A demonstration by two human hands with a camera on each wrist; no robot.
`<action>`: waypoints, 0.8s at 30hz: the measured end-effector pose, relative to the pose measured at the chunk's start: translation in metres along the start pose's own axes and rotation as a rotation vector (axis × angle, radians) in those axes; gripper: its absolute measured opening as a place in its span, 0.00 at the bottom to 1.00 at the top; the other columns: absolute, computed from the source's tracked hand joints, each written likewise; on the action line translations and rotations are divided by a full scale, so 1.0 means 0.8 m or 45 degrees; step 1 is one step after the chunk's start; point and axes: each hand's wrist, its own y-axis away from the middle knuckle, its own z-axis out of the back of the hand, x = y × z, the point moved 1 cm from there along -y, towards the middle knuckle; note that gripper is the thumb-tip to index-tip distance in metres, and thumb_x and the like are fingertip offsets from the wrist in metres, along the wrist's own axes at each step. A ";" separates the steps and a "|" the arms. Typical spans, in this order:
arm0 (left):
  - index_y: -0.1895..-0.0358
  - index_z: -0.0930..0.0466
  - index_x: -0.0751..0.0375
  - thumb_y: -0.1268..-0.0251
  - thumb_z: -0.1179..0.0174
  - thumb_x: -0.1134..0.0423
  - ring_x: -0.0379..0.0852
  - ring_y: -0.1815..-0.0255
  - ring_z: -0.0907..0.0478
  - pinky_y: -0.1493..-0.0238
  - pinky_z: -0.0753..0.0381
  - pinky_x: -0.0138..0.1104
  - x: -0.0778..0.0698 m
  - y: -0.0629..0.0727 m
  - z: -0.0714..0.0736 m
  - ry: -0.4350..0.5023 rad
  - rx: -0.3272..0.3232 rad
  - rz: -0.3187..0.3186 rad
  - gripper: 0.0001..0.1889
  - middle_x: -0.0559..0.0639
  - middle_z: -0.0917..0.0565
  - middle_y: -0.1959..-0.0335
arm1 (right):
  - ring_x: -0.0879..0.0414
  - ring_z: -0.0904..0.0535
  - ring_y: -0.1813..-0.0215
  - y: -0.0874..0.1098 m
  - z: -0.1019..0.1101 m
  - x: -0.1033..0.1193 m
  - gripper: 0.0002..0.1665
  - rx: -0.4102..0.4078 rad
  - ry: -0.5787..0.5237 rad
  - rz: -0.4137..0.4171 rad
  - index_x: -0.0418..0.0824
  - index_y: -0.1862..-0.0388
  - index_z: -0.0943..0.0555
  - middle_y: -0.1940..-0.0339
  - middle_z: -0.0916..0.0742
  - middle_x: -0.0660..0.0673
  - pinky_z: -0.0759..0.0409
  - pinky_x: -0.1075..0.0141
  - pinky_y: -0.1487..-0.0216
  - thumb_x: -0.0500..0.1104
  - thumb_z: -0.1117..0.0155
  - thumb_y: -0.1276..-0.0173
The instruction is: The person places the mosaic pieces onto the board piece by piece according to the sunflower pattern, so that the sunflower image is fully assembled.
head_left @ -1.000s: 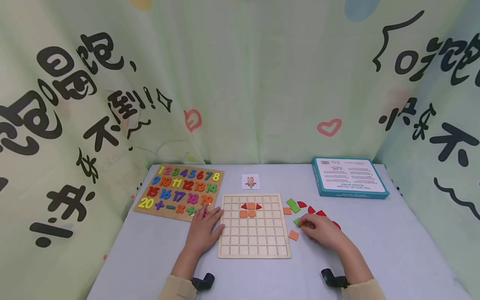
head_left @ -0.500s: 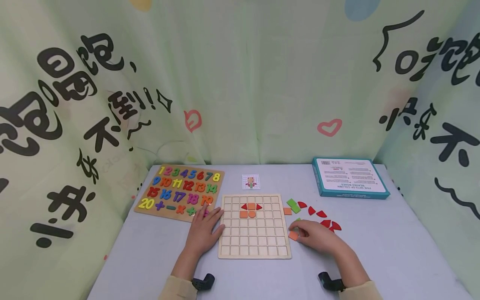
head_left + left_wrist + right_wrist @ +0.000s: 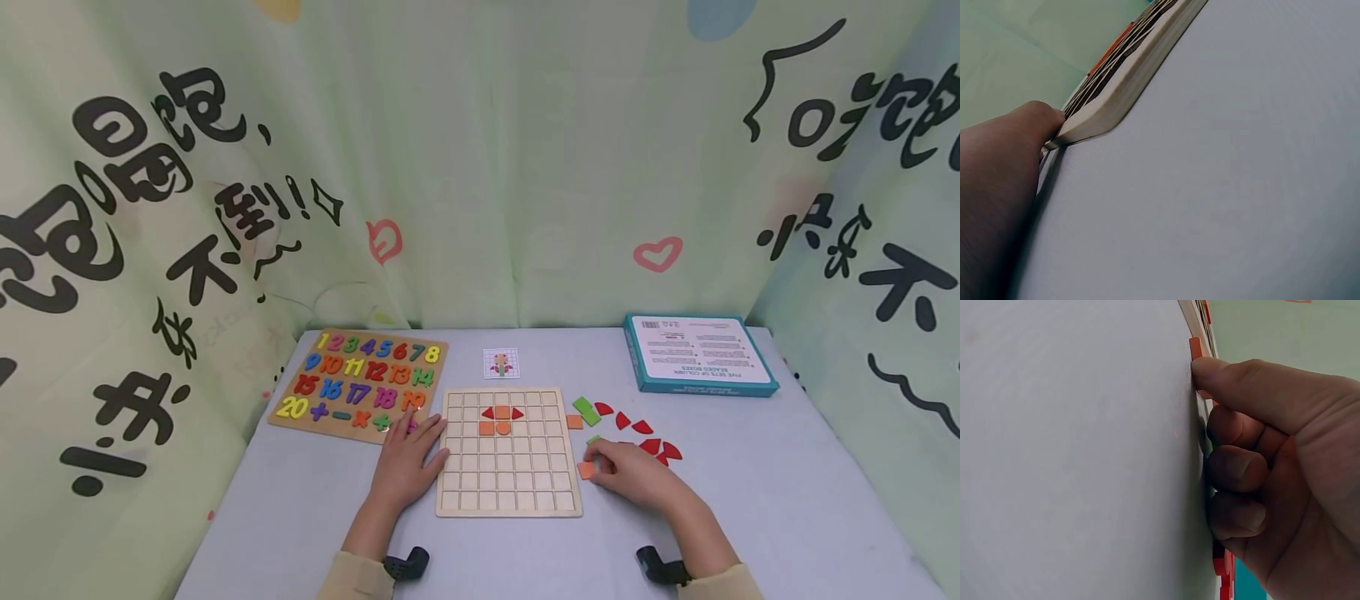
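A wooden grid board lies at the middle of the table, with several orange and red pieces set in its upper cells. My left hand lies with fingers spread; its thumb touches the board's left edge and its fingertips overlap the number puzzle. Beside the board's right edge my right hand pinches an orange square tile between thumb and forefinger, the other fingers curled in. In the right wrist view the thumb presses on that orange tile. A green piece is partly hidden behind the right hand.
Green rectangles, another orange square and several red pieces lie right of the board. A small pattern card is behind the board. A teal-edged box stands at the back right, before the curtain.
My right hand has come from the green piece toward me and left, down to the orange square tile, and now pinches it. The left hand stays put.
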 end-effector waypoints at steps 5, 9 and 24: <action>0.29 0.29 0.41 0.33 0.44 0.40 0.55 0.19 0.50 0.20 0.51 0.56 0.000 0.000 0.001 0.003 -0.016 -0.003 0.30 0.42 0.29 0.27 | 0.61 0.27 0.70 0.000 0.001 -0.003 0.16 -0.028 0.013 0.034 0.58 0.56 0.20 0.76 0.23 0.53 0.30 0.70 0.73 0.51 0.26 0.41; 0.29 0.29 0.41 0.33 0.44 0.40 0.56 0.19 0.50 0.21 0.50 0.56 0.000 0.000 0.001 0.001 -0.024 -0.012 0.30 0.42 0.29 0.27 | 0.61 0.26 0.70 -0.001 0.004 -0.002 0.15 -0.061 -0.019 0.057 0.59 0.56 0.20 0.77 0.23 0.54 0.29 0.71 0.73 0.52 0.26 0.41; 0.29 0.30 0.40 0.33 0.45 0.39 0.55 0.19 0.51 0.20 0.51 0.55 0.000 -0.001 0.000 -0.006 -0.002 0.009 0.30 0.41 0.29 0.27 | 0.58 0.28 0.67 -0.016 0.021 0.025 0.17 -0.183 -0.039 0.160 0.53 0.50 0.20 0.67 0.22 0.50 0.27 0.70 0.72 0.49 0.28 0.38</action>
